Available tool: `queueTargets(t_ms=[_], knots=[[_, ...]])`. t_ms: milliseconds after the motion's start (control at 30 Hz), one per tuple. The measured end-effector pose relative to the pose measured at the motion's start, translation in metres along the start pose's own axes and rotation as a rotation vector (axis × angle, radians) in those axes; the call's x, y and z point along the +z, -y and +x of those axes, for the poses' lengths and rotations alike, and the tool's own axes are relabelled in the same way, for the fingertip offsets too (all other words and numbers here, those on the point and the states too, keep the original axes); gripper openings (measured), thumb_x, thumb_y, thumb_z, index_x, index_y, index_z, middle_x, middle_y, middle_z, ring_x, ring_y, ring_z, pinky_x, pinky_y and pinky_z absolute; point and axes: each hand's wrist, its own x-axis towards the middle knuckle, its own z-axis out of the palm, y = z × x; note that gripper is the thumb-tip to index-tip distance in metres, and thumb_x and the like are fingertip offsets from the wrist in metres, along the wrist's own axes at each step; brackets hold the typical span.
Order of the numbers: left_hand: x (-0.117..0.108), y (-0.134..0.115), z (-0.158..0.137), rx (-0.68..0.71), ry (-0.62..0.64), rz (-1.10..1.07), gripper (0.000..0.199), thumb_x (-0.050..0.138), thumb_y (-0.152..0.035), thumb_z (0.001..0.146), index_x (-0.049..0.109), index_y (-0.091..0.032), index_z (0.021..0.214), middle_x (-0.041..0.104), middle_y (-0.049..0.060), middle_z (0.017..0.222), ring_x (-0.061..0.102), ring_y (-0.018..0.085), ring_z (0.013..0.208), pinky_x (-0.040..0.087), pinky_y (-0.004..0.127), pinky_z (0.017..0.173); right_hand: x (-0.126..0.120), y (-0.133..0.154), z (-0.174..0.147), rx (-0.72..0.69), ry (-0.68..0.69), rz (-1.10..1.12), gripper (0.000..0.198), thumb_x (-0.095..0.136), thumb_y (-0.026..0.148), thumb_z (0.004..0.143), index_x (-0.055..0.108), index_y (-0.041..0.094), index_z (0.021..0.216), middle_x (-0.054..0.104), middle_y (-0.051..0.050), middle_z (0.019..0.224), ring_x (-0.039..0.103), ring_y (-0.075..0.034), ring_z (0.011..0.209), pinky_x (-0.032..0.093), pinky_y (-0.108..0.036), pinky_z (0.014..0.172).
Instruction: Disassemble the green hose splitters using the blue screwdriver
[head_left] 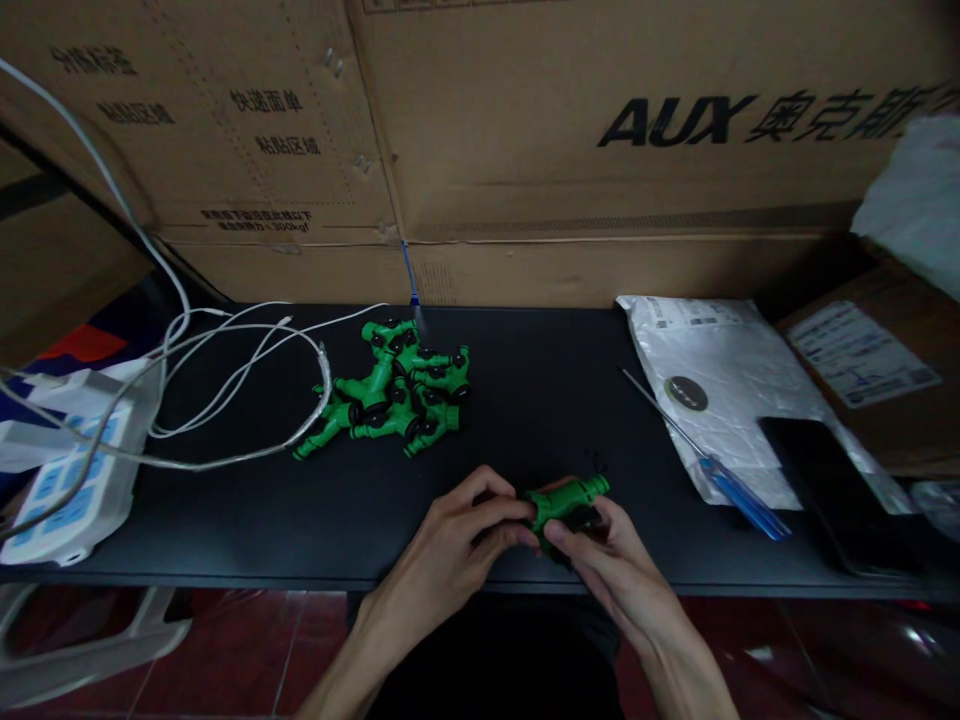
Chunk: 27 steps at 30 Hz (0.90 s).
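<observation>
Near the table's front edge, my right hand (pixel 611 555) is closed round a green hose splitter (pixel 559 500) with black parts, its thumb pressing on the side. My left hand (pixel 472 530) pinches at the left end of the same splitter; its fingertips partly hide that end. The splitter lies tilted, its narrow ribbed end pointing up and right. Farther back to the left, several similar green hose splitters (pixel 375 385) with black knobs are heaped together on the black table (pixel 525 400).
At left are a white power strip (pixel 82 480) and looped white cables (pixel 202 465). On the right lie a white mailing bag (pixel 720 350), a coin-like disc (pixel 686 393), a blue-handled screwdriver (pixel 742 495) and a black phone (pixel 832 490). Large cardboard boxes (pixel 487 150) stand behind.
</observation>
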Motion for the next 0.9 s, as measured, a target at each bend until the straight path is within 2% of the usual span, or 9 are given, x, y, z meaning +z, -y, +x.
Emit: queueTargets(t_ms=[167,367,533,667,767,900], knots=[[0.007,0.014,0.001,0.036,-0.131,-0.060,0.019,0.068,-0.010,0.095,0.080,-0.022,0.104,0.062,0.001,0.092,0.068,0.010,0.076,0.056,0.016,0.069,0.003,-0.002,0.004,-0.032,0.058,-0.056,0.034,0.091,0.039,0.074,0.072,0.019,0.094,0.072,-0.001,0.083,0.065,-0.014,0.073,0.051,-0.027,0.068],[0.007,0.015,0.001,0.051,-0.129,-0.045,0.022,0.068,-0.007,0.094,0.083,-0.022,0.099,0.063,0.001,0.086,0.071,0.011,0.072,0.056,0.017,0.065,0.006,0.005,0.006,-0.067,0.123,-0.104,0.033,0.091,0.040,0.073,0.070,0.017,0.084,0.070,0.000,0.078,0.060,-0.013,0.070,0.047,-0.026,0.065],[0.007,0.013,-0.001,-0.002,-0.127,-0.039,0.013,0.071,-0.016,0.094,0.083,-0.018,0.089,0.064,0.003,0.084,0.071,0.013,0.072,0.056,0.019,0.064,0.001,0.003,0.008,-0.074,0.129,-0.120,0.033,0.092,0.038,0.072,0.072,0.017,0.089,0.071,-0.001,0.083,0.060,-0.015,0.075,0.046,-0.026,0.063],[0.006,0.011,-0.001,-0.012,-0.150,-0.014,0.010,0.074,-0.023,0.093,0.084,-0.021,0.089,0.065,0.003,0.084,0.067,0.013,0.073,0.053,0.019,0.063,-0.004,0.000,0.010,-0.074,0.129,-0.121,0.030,0.094,0.031,0.069,0.073,0.017,0.085,0.069,0.000,0.076,0.059,-0.013,0.069,0.046,-0.025,0.062],[0.006,0.015,-0.001,0.011,-0.193,-0.032,0.006,0.078,-0.025,0.089,0.084,-0.023,0.090,0.065,0.003,0.089,0.066,0.013,0.076,0.052,0.019,0.065,-0.004,-0.001,0.011,-0.072,0.105,-0.095,0.033,0.096,0.031,0.066,0.073,0.017,0.084,0.069,0.000,0.074,0.061,-0.013,0.066,0.048,-0.026,0.062],[0.003,0.018,0.000,-0.023,-0.237,-0.116,0.007,0.077,-0.026,0.090,0.082,-0.021,0.087,0.073,0.005,0.103,0.072,0.016,0.090,0.056,0.022,0.078,-0.005,0.000,0.005,-0.094,0.016,-0.034,0.037,0.092,0.042,0.071,0.074,0.018,0.092,0.073,-0.003,0.080,0.066,-0.017,0.070,0.052,-0.029,0.062]])
